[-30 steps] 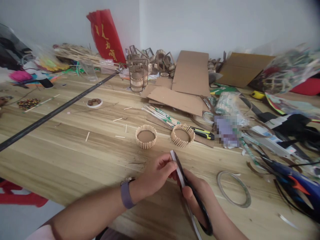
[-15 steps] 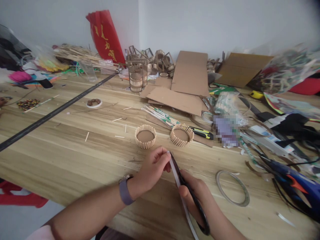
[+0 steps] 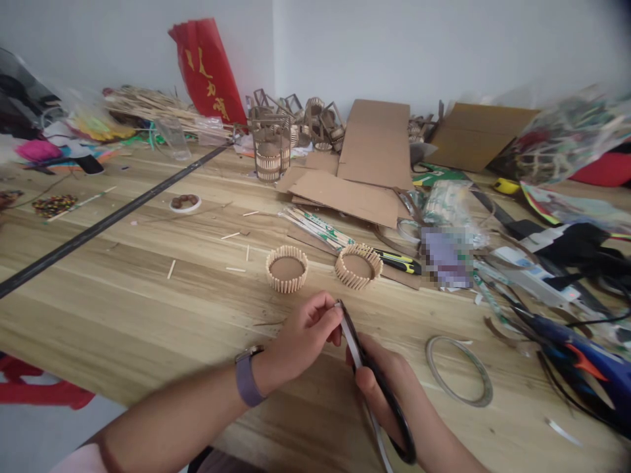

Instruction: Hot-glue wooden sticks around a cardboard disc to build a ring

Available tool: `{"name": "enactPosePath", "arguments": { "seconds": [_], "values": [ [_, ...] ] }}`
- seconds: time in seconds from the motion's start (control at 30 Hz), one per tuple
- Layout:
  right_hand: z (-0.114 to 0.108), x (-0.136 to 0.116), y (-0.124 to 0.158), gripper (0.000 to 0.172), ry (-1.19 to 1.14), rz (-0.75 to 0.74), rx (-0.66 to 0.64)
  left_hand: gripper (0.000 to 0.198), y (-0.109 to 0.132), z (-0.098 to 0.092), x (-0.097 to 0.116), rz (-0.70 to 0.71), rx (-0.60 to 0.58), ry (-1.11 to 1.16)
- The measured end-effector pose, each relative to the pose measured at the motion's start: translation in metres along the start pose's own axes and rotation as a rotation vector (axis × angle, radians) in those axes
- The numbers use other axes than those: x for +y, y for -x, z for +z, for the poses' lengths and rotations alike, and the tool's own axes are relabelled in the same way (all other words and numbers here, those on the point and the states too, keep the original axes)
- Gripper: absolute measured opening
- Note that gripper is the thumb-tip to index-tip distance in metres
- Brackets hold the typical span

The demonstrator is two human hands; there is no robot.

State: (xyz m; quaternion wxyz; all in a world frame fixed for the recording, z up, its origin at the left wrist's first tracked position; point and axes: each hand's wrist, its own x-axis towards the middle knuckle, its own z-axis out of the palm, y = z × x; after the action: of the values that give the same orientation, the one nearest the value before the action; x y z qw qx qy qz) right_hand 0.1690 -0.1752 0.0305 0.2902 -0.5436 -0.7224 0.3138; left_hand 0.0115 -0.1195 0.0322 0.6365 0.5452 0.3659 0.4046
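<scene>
Between thumb and fingers, my left hand (image 3: 311, 332) pinches the top end of a pale narrow strip (image 3: 351, 335). My right hand (image 3: 389, 381) is wrapped round black-handled scissors (image 3: 401, 424), whose blades point up along the strip towards my left fingertips. The strip's lower part runs down below my right hand. Just beyond my hands stand two round rings of short wooden sticks with brown bases, one ring (image 3: 287, 270) on the left and the other ring (image 3: 358, 267) on the right.
A roll of tape (image 3: 459, 371) lies to the right, near a blue glue gun (image 3: 572, 358). Cardboard sheets (image 3: 345, 197), a yellow-black cutter (image 3: 397, 261) and packed sticks (image 3: 318, 226) lie behind the rings. A black bar (image 3: 118, 217) crosses the left side.
Both hands have shifted slightly to the right with the strip and scissors. The scissor blades now lie closer over the strip near my left fingertips.
</scene>
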Motion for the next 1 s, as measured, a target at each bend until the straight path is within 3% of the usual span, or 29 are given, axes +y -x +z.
{"name": "enactPosePath", "arguments": {
  "seconds": [0.33, 0.53, 0.63, 0.83, 0.9, 1.0],
  "values": [
    [-0.003, 0.005, -0.002, 0.075, 0.065, 0.032, -0.008, 0.024, 0.002, 0.001, 0.004, -0.002, 0.011, -0.007],
    [-0.011, 0.004, -0.006, 0.065, 0.036, 0.079, 0.022, 0.023, -0.003, -0.002, 0.008, 0.006, 0.21, -0.031],
    [-0.032, 0.006, -0.011, 0.054, 0.112, 0.11, 0.041, 0.021, -0.007, -0.006, 0.004, 0.022, 0.282, -0.002],
    [-0.095, 0.026, -0.021, 0.044, 0.413, 0.297, 0.264, 0.02, -0.01, -0.009, -0.004, 0.037, 0.281, 0.05],
    [-0.108, 0.037, -0.022, 0.038, 0.633, 0.386, 0.26, 0.02, -0.01, -0.009, -0.004, 0.043, 0.278, 0.044],
    [-0.116, 0.058, -0.022, 0.03, 0.883, 0.414, 0.154, 0.022, -0.01, -0.009, -0.002, 0.055, 0.281, 0.017]
  ]
}}
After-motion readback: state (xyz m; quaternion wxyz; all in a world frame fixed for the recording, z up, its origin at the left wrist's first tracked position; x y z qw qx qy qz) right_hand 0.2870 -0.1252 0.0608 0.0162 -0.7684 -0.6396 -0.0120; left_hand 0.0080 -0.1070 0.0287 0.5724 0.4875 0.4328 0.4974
